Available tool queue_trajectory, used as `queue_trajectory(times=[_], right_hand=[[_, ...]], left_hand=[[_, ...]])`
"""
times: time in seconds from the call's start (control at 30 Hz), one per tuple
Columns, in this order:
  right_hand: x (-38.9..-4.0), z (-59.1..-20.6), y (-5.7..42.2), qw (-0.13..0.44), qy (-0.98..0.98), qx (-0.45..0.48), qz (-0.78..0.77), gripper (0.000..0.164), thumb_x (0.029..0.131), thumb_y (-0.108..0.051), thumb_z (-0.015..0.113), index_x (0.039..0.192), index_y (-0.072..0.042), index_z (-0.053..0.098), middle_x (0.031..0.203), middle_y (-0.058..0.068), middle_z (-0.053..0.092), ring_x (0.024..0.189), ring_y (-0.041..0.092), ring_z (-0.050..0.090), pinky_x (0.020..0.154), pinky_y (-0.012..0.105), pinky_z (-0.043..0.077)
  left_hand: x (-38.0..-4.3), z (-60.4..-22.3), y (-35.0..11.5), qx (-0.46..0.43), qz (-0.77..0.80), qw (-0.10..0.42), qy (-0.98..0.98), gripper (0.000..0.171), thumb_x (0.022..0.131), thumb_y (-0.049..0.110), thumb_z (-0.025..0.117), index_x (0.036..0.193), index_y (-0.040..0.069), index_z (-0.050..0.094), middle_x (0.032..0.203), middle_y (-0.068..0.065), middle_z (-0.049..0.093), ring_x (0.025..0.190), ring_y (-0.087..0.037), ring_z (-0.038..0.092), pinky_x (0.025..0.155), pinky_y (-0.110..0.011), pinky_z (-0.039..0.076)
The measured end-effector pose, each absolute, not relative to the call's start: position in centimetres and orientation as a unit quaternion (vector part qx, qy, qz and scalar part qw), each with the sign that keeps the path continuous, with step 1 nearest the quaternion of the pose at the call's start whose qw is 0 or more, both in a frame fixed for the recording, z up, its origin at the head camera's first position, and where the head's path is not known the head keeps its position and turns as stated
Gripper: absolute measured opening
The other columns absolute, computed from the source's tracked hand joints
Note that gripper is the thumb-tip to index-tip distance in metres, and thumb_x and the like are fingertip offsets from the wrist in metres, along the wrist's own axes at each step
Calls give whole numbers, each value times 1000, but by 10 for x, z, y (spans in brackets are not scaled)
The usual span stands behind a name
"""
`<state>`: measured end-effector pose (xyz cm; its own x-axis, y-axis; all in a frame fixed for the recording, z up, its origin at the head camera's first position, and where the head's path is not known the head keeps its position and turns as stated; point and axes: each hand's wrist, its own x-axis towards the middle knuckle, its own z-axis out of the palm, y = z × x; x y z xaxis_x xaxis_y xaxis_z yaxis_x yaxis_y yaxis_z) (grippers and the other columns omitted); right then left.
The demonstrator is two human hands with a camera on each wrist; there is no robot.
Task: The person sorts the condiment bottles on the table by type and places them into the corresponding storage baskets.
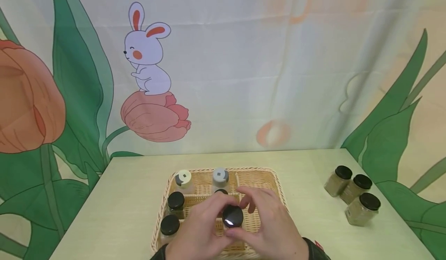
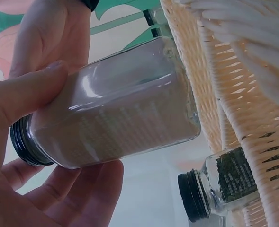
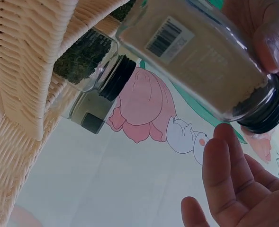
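A clear spice jar of brown powder (image 2: 125, 113) with a black lid (image 1: 232, 216) is held upright over the wicker basket (image 1: 280, 190). My left hand (image 1: 205, 223) grips it, thumb on one side (image 2: 40, 87) and fingers curled round the other. A white barcode label (image 3: 170, 38) faces the right wrist view. My right hand (image 1: 270, 219) is beside the jar, its thumb at the lid's near edge. Its other fingers (image 3: 220, 170) are spread and loosely bent, with the fingertips close to the jar's neck.
Black-lidded jars (image 1: 176, 201) (image 1: 170, 225) stand in the basket's left compartments. At its back are a cream-capped bottle (image 1: 183, 178) and a grey-capped one (image 1: 220, 176). Three black-lidded jars (image 1: 337, 180) (image 1: 357, 188) (image 1: 363, 209) stand on the table (image 1: 313, 229) at right. A printed curtain (image 1: 223, 78) hangs behind.
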<state>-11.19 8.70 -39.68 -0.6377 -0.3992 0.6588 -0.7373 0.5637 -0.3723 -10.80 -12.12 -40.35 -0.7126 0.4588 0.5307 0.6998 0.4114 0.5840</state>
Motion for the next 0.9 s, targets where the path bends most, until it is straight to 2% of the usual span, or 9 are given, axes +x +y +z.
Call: queue_trajectory(times=[0.17,0.27,0.5,0.7,0.9], right_hand=[[-114,-399,96,245,-855,325,323,78,77,-56,87,140,-23,56,99,-21,61,89,1,54,78,27,47],[-116,-402,107,240,-867,310,310,77,76,-56,87,141,-26,56,99,-24,59,89,-3,53,80,28,48],[-123,-411,137,266,-874,289,287,73,76,-36,93,139,-24,59,98,-25,58,86,-2,54,81,30,49],[-124,-416,163,262,-904,224,253,65,77,-30,93,134,-22,62,94,-25,58,85,-2,52,79,32,47],[-127,-429,194,270,-915,184,236,57,80,-28,91,129,-21,64,94,-22,59,85,3,55,75,34,45]], left_hand=[[-109,-402,-123,-345,-414,134,-832,47,86,32,86,123,24,58,111,15,59,96,1,64,85,-17,58],[-110,-401,-125,-349,-408,130,-834,51,84,31,88,124,24,57,112,13,61,96,0,65,84,-18,58],[-111,-401,-127,-352,-396,122,-839,58,80,28,91,127,23,56,114,12,62,98,1,66,84,-18,58],[-112,-403,-127,-341,-388,113,-849,60,77,25,93,124,24,56,112,14,61,97,2,65,84,-18,58],[-113,-402,-129,-330,-371,99,-862,63,74,24,96,121,26,55,110,16,61,95,2,65,84,-19,58]])
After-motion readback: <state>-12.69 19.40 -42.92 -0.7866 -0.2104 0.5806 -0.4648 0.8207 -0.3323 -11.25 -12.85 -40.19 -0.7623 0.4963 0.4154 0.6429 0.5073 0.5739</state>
